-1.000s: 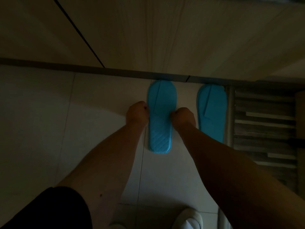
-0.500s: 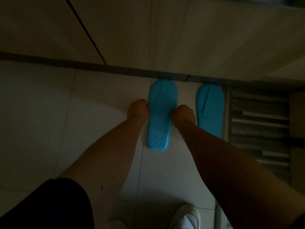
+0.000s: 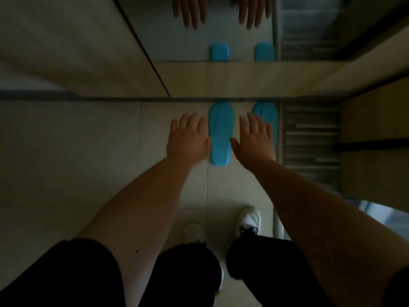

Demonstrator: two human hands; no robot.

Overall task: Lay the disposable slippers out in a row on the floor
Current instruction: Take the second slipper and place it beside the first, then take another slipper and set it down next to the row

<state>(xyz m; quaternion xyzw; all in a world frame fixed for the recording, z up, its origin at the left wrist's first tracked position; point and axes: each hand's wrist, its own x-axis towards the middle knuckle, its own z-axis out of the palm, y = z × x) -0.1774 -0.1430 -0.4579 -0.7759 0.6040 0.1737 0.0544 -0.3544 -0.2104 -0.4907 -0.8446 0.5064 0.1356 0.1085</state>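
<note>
We are hovering our left hand (image 3: 188,138) and right hand (image 3: 256,140), fingers spread and empty, either side of the near slipper (image 3: 221,134), checking it parallels its neighbour (image 3: 266,114) against the baseboard (image 3: 110,99).

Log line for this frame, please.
left hand open | right hand open | two blue slippers side by side, toes at baseboard

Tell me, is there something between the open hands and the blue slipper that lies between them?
Nothing visible. The left hand and right hand are spread open on either side of the slipper, which lies flat on the floor tiles beside a second slipper.
</note>
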